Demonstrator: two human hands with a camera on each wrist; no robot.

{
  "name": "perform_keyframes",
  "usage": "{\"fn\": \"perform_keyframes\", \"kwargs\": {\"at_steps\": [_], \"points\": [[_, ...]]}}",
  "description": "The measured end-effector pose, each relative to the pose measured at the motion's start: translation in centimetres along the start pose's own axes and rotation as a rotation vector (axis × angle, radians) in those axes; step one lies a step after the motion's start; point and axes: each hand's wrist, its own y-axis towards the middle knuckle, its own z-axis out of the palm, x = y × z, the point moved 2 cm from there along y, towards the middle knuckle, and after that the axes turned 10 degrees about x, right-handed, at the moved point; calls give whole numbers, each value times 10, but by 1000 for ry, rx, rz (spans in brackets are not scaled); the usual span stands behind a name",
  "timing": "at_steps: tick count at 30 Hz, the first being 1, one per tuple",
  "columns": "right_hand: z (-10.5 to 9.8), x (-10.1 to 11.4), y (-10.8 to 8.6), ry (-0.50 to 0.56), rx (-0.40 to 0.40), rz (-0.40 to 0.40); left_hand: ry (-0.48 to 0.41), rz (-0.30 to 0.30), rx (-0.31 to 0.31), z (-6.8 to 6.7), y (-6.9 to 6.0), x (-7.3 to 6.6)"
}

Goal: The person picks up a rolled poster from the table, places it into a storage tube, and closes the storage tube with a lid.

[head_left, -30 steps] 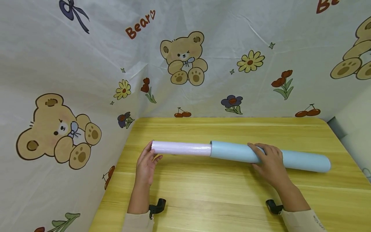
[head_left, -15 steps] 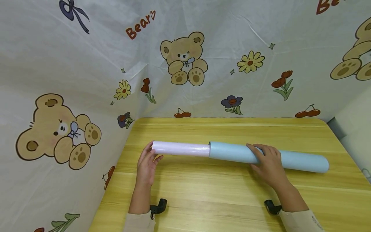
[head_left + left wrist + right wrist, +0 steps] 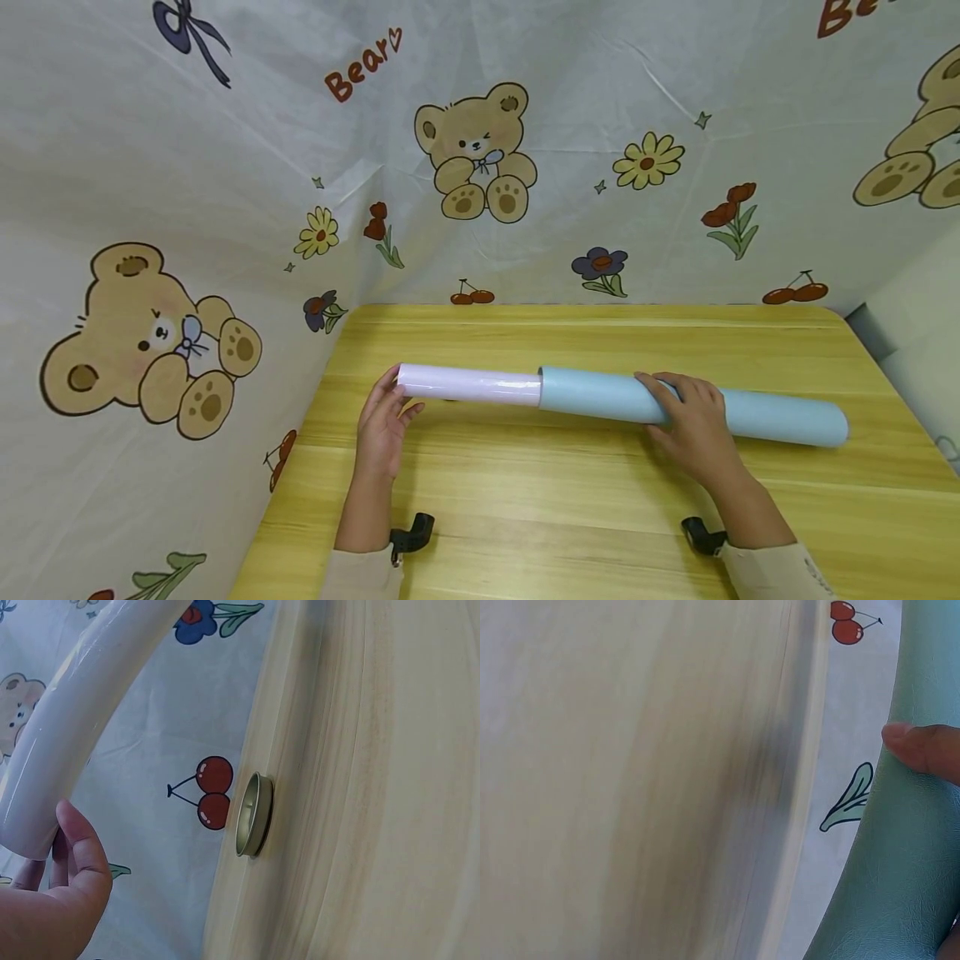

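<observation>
My left grip (image 3: 381,425) is pinching the outer end of a smooth, glossy lilac tube (image 3: 468,385), while my right grip (image 3: 697,429) is clasping a wider blue tube (image 3: 600,395) with a finely crinkled, leathery skin. The lilac tube is running into the blue one's round mouth, less of it showing than a second ago. Beneath, a shallow round gold metal dish (image 3: 255,815) is lying on the wood-grained table (image 3: 540,517); bear-printed cloth (image 3: 285,108) is hanging behind.

The right hand (image 3: 928,752) holds the blue-green tube (image 3: 889,862), with the thumb on its surface. Beyond the thumb tip is a pale cloth (image 3: 855,705) with printed cherries (image 3: 847,631); farther from the hand lies the wooden table (image 3: 622,780).
</observation>
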Motion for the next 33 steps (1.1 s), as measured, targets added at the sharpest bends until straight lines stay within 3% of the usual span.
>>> {"fn": "perform_keyframes", "kwargs": {"at_steps": [33], "points": [[1,4,0,-4,0,-23,12,-15,25,5,2,4]]}}
